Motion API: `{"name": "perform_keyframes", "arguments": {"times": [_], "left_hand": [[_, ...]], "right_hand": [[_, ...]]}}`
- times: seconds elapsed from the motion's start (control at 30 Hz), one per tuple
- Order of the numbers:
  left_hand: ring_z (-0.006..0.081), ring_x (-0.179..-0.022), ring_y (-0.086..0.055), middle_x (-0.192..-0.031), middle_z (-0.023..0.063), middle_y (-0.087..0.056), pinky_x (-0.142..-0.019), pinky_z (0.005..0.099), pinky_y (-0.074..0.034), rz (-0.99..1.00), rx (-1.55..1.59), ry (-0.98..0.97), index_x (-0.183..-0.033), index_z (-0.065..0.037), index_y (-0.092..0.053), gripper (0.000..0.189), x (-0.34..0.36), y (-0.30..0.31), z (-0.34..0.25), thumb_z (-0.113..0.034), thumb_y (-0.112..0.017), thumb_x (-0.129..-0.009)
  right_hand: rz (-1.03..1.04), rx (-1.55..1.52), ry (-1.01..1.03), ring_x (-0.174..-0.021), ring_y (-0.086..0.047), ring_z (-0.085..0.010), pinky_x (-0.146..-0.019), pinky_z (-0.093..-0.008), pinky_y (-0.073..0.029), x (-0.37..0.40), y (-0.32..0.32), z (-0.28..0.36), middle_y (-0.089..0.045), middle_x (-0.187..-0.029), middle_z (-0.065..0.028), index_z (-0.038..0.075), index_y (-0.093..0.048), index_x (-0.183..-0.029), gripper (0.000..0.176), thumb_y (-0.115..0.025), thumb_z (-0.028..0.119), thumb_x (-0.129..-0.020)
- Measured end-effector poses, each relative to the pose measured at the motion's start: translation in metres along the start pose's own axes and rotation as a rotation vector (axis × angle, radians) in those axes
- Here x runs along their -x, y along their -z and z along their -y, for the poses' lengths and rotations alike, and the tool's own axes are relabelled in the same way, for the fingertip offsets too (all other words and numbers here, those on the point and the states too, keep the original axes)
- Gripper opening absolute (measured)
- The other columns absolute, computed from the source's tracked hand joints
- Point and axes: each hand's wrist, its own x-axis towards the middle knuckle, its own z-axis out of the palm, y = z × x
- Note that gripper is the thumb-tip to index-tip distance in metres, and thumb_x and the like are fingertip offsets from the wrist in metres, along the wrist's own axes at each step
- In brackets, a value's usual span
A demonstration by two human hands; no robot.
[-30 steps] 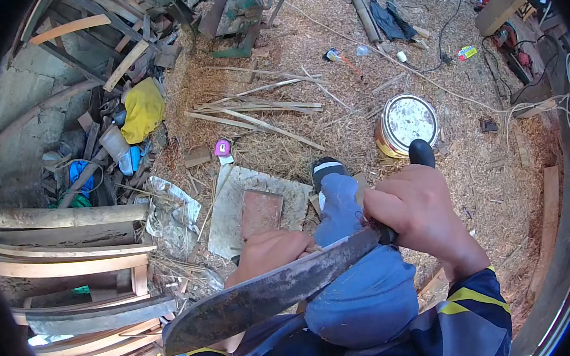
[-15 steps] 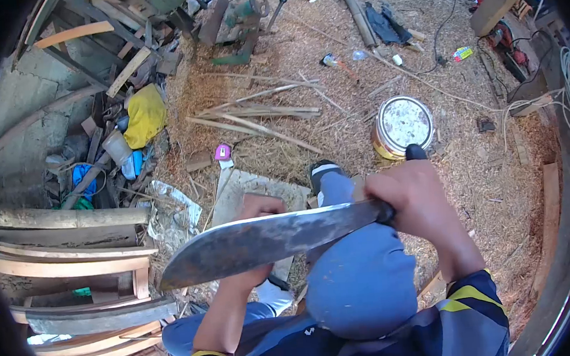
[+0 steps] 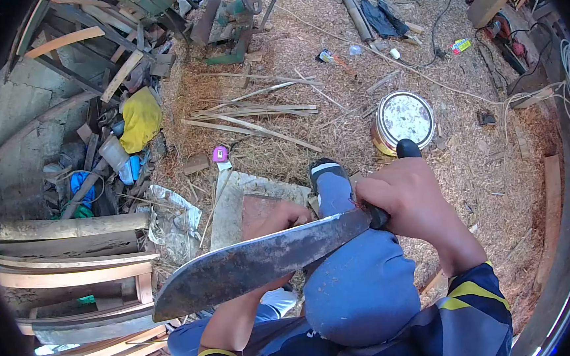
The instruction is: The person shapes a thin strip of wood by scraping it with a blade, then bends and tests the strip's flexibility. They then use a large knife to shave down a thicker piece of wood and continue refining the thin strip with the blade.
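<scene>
- Nearest is the machete (image 3: 258,267), slanting across the lap from the right hand to a broad, blunt-looking tip at the left, above the blue-trousered knee (image 3: 362,291); whether the blade touches the knee cannot be told.
- The right hand (image 3: 405,193) is wrapped round the dark handle, whose black butt end sticks up beyond the fist.
- The blade looks long, stiff and fairly heavy, probably weighted toward its wide end, so a loose grip would let the tip droop. The handle is the place for a full fist.
- The bright upper edge looks like the sharp one; any second hold should be a flat press on the blotched, dark face or along the lower edge, fingers clear of the bright line.
- The steel seems hard to break, and perhaps slick if wet.
- The left hand (image 3: 280,218) lies beyond the blade, fingers curled; the blade hides part of it, so whether it grips anything cannot be told.
- Below it, a reddish flat block (image 3: 259,206) sits on a grey slab (image 3: 224,225).
- Farther off stands a lidded paint can (image 3: 405,115).
</scene>
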Motion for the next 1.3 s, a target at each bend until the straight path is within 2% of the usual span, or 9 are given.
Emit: {"name": "perform_keyframes", "arguments": {"times": [0.13, 0.23, 0.73, 0.83, 1.03, 1.1, 1.2, 1.27, 1.3], "left_hand": [[0.0156, -0.082, -0.061, -0.089, 0.0046, -0.066, -0.073, 0.0312, -0.048, 0.035, 0.009, 0.075, -0.095, -0.006, -0.063, 0.007, -0.004, 0.000, -0.011, -0.012, -0.067, -0.096], [0.0168, -0.078, -0.062, -0.086, 0.0076, -0.067, -0.071, 0.0323, -0.048, 0.038, -0.036, -0.004, -0.093, -0.005, -0.064, 0.008, -0.003, -0.001, -0.003, -0.011, -0.064, -0.097], [0.0244, -0.067, -0.062, -0.076, 0.0091, -0.063, -0.063, 0.0348, -0.047, 0.055, -0.108, 0.006, -0.087, -0.007, -0.063, 0.019, 0.001, 0.004, 0.009, -0.018, -0.077, -0.083], [0.0238, -0.062, -0.060, -0.072, 0.0081, -0.063, -0.061, 0.0344, -0.049, 0.007, -0.110, -0.066, -0.089, -0.006, -0.064, 0.016, 0.003, 0.001, 0.012, -0.019, -0.073, -0.092], [0.0197, -0.064, -0.064, -0.073, 0.0071, -0.065, -0.061, 0.0325, -0.051, -0.062, -0.165, -0.253, -0.089, -0.005, -0.065, 0.018, 0.009, -0.003, 0.013, -0.019, -0.075, -0.086], [0.0263, -0.066, -0.067, -0.076, 0.0085, -0.068, -0.062, 0.0361, -0.051, -0.028, -0.287, -0.153, -0.084, -0.010, -0.065, 0.021, 0.020, 0.000, 0.014, -0.029, -0.075, -0.085], [0.0256, -0.063, -0.065, -0.074, 0.0089, -0.065, -0.059, 0.0350, -0.048, -0.084, -0.150, -0.180, -0.081, -0.009, -0.063, 0.025, 0.062, 0.011, 0.023, -0.030, -0.065, -0.095], [0.0217, -0.059, -0.060, -0.070, 0.0086, -0.061, -0.056, 0.0320, -0.046, -0.146, 0.031, -0.292, -0.081, -0.006, -0.061, 0.032, 0.094, 0.028, 0.042, -0.027, -0.055, -0.105], [0.0190, -0.058, -0.057, -0.068, 0.0083, -0.059, -0.055, 0.0314, -0.043, -0.216, -0.084, -0.234, -0.080, -0.005, -0.059, 0.037, 0.095, 0.037, 0.044, -0.028, -0.051, -0.108]], "right_hand": [[-0.006, 0.000, 0.005, -0.065, -0.068, -0.0305, -0.056, -0.0452, -0.050, -0.001, -0.001, 0.001, -0.062, -0.068, -0.0041, 0.013, -0.057, -0.086, 0.023, -0.072, 0.013, -0.069], [-0.008, 0.008, 0.012, -0.065, -0.067, -0.0303, -0.055, -0.0450, -0.050, -0.002, -0.002, 0.002, -0.061, -0.068, -0.0039, 0.013, -0.056, -0.086, 0.023, -0.072, 0.013, -0.069], [0.002, 0.016, 0.010, -0.065, -0.067, -0.0292, -0.055, -0.0445, -0.049, -0.003, -0.002, 0.003, -0.061, -0.068, -0.0038, 0.013, -0.057, -0.086, 0.022, -0.072, 0.014, -0.070], [-0.017, 0.034, 0.018, -0.064, -0.067, -0.0284, -0.055, -0.0438, -0.048, -0.003, -0.002, 0.004, -0.061, -0.068, -0.0033, 0.014, -0.057, -0.086, 0.021, -0.072, 0.015, -0.071], [-0.083, 0.075, 0.012, -0.061, -0.064, -0.0270, -0.055, -0.0414, -0.046, -0.001, 0.000, 0.011, -0.057, -0.065, -0.0028, 0.015, -0.058, -0.077, 0.020, -0.075, 0.017, -0.066], [-0.079, 0.072, 0.011, -0.061, -0.064, -0.0267, -0.055, -0.0413, -0.046, 0.001, 0.001, 0.012, -0.057, -0.065, -0.0027, 0.015, -0.058, -0.077, 0.020, -0.074, 0.017, -0.066], [-0.094, 0.036, -0.022, -0.060, -0.063, -0.0296, -0.055, -0.0427, -0.045, 0.007, 0.002, 0.011, -0.058, -0.065, -0.0046, 0.014, -0.058, -0.077, 0.021, -0.076, 0.014, -0.066], [-0.080, 0.110, -0.174, -0.062, -0.065, -0.0307, -0.056, -0.0440, -0.047, 0.034, 0.001, -0.005, -0.061, -0.066, -0.0059, 0.014, -0.059, -0.081, 0.020, -0.076, 0.014, -0.070], [-0.070, 0.145, -0.237, -0.063, -0.066, -0.0312, -0.057, -0.0447, -0.048, 0.040, -0.002, -0.015, -0.062, -0.066, -0.0066, 0.014, -0.059, -0.083, 0.020, -0.076, 0.014, -0.072]]}}
